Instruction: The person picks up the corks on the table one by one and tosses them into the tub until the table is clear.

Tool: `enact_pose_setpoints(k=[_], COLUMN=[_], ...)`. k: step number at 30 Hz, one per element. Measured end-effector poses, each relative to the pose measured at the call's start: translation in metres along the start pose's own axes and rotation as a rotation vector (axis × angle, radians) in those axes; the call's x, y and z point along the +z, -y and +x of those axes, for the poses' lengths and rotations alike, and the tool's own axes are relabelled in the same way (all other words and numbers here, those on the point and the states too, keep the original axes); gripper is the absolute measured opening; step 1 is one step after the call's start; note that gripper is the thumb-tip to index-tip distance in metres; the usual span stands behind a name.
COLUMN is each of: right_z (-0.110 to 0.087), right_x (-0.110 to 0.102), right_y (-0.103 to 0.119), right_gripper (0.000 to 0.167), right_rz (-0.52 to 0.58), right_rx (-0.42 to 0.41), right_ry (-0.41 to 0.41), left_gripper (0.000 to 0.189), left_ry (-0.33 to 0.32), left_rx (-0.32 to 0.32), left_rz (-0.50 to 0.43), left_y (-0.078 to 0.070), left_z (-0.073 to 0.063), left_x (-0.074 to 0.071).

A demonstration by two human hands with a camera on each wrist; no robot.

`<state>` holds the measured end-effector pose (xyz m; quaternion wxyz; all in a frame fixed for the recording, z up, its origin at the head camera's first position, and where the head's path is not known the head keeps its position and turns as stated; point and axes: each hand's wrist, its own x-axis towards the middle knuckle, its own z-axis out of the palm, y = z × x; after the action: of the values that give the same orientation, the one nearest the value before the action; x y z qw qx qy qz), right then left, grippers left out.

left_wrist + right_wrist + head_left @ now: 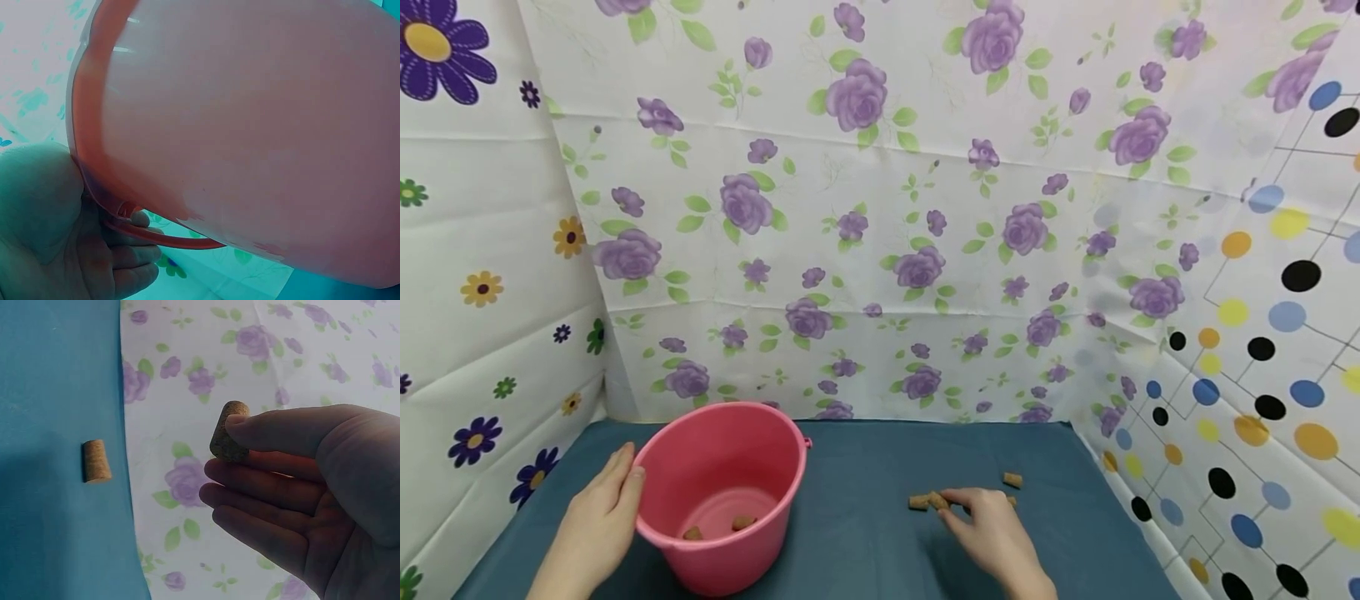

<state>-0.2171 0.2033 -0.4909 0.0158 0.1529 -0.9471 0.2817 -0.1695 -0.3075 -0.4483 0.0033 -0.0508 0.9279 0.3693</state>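
brown cylindrical corks (918,502), small and speckled, are shared between a deep pink plastic bucket (726,558) and a tabletop (857,533) covered in dark blue-green cloth. gathering them into the bucket looks to be under way but unfinished. two corks are in the bucket, low inside it and partly hidden by the near rim; others could lie behind that wall, so a full count cannot be told.

on the right, a person's right hand (988,533) has its thumb and index finger clamped on one cork, the held cork (223,447). in the right wrist view the other fingers (262,487) of that hand extend beneath it, holding nothing. three more corks appear left to collect: one just left of the held cork, one farther back, and one mostly hidden behind the right hand.

on the left, a person's left hand (595,517) holds the bucket at its left rim, the thumb at the edge and the fingers along the outside, near the thin pink handle (175,240). part of that grip is hidden, so how tightly it closes cannot be told. behind everything hangs a white cloth printed with purple roses (880,192)
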Motion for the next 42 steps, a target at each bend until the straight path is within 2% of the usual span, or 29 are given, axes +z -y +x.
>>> enact_pose_setpoints(k=[6,13,27,42], right_z=[-0.006,-0.008,-0.003,0.014], right_x=[-0.006,-0.008,-0.004,0.004], right_y=[0.008,0.015,0.028,0.070], right_gripper=[0.026,0.026,0.025,0.026], right_rz=[-0.019,-0.021,0.055,0.127], right_rx=[-0.011,-0.010,-0.088,-0.205], right_ry=[-0.048,-0.068,-0.076,-0.136], left_gripper=[0.078,0.077,0.078,0.077], left_ry=[0.018,0.002,-0.013,-0.016], left_rx=[-0.013,0.003,0.010,0.010], left_rz=[-0.006,-0.002,-0.012,-0.013], left_y=[0.000,-0.001,0.003,0.002], left_z=[-0.001,0.000,0.001,0.000], left_x=[-0.001,0.001,0.003,0.001])
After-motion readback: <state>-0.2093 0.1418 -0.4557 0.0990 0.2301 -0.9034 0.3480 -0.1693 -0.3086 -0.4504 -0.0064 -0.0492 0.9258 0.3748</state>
